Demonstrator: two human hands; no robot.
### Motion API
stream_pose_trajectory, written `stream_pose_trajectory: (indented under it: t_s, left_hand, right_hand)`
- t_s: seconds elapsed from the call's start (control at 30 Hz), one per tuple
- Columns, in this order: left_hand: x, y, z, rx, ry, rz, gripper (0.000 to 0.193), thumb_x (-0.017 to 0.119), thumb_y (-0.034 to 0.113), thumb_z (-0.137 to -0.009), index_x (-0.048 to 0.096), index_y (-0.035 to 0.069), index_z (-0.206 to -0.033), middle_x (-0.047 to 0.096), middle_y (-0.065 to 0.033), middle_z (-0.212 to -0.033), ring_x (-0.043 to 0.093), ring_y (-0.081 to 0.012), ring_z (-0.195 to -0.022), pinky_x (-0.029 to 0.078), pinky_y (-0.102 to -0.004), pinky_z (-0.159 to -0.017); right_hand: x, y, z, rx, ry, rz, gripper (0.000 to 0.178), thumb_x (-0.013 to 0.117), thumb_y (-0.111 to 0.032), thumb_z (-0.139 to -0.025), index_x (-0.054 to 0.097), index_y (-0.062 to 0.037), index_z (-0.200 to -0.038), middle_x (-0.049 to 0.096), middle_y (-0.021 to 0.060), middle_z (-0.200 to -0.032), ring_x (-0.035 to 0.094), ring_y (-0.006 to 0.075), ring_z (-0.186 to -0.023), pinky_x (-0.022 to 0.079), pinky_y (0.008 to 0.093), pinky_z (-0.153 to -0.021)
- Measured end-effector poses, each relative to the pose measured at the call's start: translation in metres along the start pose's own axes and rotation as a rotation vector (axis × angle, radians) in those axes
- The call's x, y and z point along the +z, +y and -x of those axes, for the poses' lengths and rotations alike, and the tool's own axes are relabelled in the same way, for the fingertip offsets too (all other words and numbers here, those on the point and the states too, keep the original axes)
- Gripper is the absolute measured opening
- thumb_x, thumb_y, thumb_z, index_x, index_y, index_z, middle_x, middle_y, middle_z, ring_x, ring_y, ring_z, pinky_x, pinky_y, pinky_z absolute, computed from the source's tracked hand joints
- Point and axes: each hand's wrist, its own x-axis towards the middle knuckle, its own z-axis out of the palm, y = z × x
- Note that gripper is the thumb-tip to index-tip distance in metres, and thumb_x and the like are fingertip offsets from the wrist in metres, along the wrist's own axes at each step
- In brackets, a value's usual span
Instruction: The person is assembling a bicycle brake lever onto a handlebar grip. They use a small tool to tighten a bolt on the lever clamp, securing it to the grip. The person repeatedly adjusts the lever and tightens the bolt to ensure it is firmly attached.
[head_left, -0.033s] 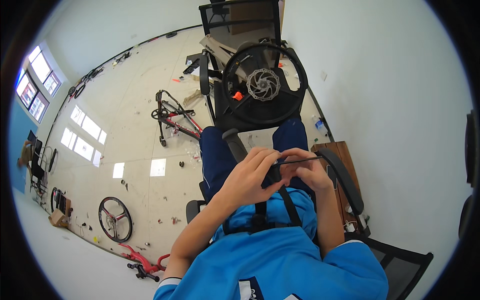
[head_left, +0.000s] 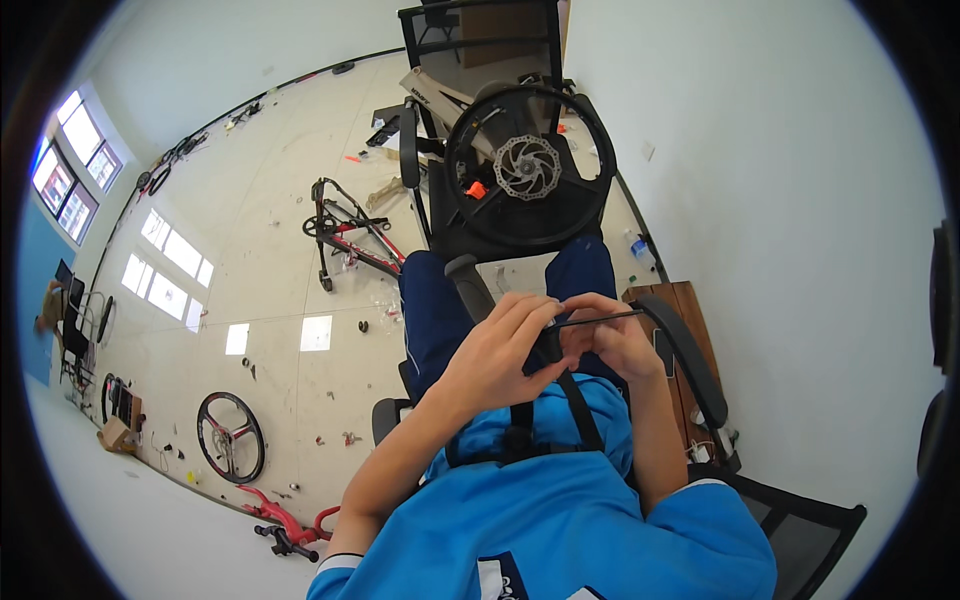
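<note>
My left hand (head_left: pixel 510 345) is closed around a dark bar-shaped part (head_left: pixel 470 282) with a rounded end, which sticks out beyond the knuckles, above my lap. Dark material also shows between the two hands, but most of it is hidden by the fingers. Close against it, my right hand (head_left: pixel 622 345) has its fingers curled, with a thin straight black rod (head_left: pixel 615 316) running between forefinger and thumb and jutting out to the right. Where the rod meets the part is covered by my fingers.
Ahead stands a black chair with a bicycle wheel (head_left: pixel 604 150) and its silver disc rotor (head_left: pixel 528 168) on the seat. At left on the floor lie a bicycle frame (head_left: pixel 365 250), another wheel (head_left: pixel 203 440) and a red frame piece (head_left: pixel 285 520). A wooden box (head_left: pixel 690 320) is beside my right armrest (head_left: pixel 690 365).
The fingers of my right hand and the thin black rod have shifted very slightly. My left hand holds its place.
</note>
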Motion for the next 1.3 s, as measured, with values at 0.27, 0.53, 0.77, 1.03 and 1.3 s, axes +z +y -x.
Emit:
stream_pose_trajectory:
  t_s: [0.27,0.53,0.77,1.03,1.3]
  left_hand:
    - [-0.006,-0.01,0.01,0.091,0.212,0.032,0.067,0.089,0.028,-0.062,0.061,-0.001,-0.116,0.061,-0.0169,-0.122,0.06,-0.0339,-0.109,0.05,-0.0415,-0.092]
    - [-0.013,-0.002,0.002,-0.006,0.121,-0.225,0.069,0.084,0.024,-0.055,0.063,0.004,-0.117,0.061,-0.0136,-0.127,0.048,-0.0377,-0.131,0.034,-0.0505,-0.11]
    - [-0.012,-0.017,0.007,0.079,0.161,-0.28,0.05,0.074,0.003,-0.049,0.07,0.004,-0.099,0.067,-0.011,-0.113,0.056,-0.0359,-0.122,0.049,-0.0413,-0.098]
    - [-0.011,-0.024,0.01,0.129,0.25,-0.277,0.055,0.09,0.02,-0.051,0.071,0.004,-0.099,0.069,-0.0083,-0.104,0.066,-0.0254,-0.096,0.05,-0.0361,-0.082]
    - [-0.005,-0.017,0.009,0.081,0.303,-0.19,0.058,0.092,0.024,-0.057,0.069,0.001,-0.105,0.069,-0.0103,-0.108,0.066,-0.0291,-0.1,0.051,-0.0372,-0.085]
  right_hand:
    - [0.009,0.02,-0.011,-0.047,0.033,-0.424,0.036,0.046,-0.02,-0.104,0.063,0.0115,-0.108,0.069,0.0255,-0.103,0.071,0.0329,-0.092,0.059,0.0391,-0.081]
    - [0.002,0.014,-0.008,-0.041,-0.038,-0.464,0.034,0.052,-0.019,-0.1,0.063,0.0126,-0.106,0.07,0.0268,-0.096,0.072,0.0316,-0.086,0.06,0.0375,-0.077]
    - [0.002,0.012,-0.007,-0.077,-0.081,-0.323,0.032,0.057,-0.017,-0.098,0.064,0.0128,-0.109,0.07,0.0273,-0.096,0.073,0.0308,-0.082,0.061,0.0374,-0.074]
    - [0.012,-0.018,-0.009,-0.179,-0.06,-0.023,0.031,0.059,-0.016,-0.098,0.064,0.0117,-0.112,0.069,0.0287,-0.1,0.073,0.0312,-0.083,0.062,0.0386,-0.075]
    - [0.009,-0.027,-0.008,-0.337,0.19,-0.205,0.033,0.05,-0.019,-0.103,0.061,0.0094,-0.115,0.069,0.0257,-0.101,0.071,0.027,-0.081,0.06,0.0364,-0.073]
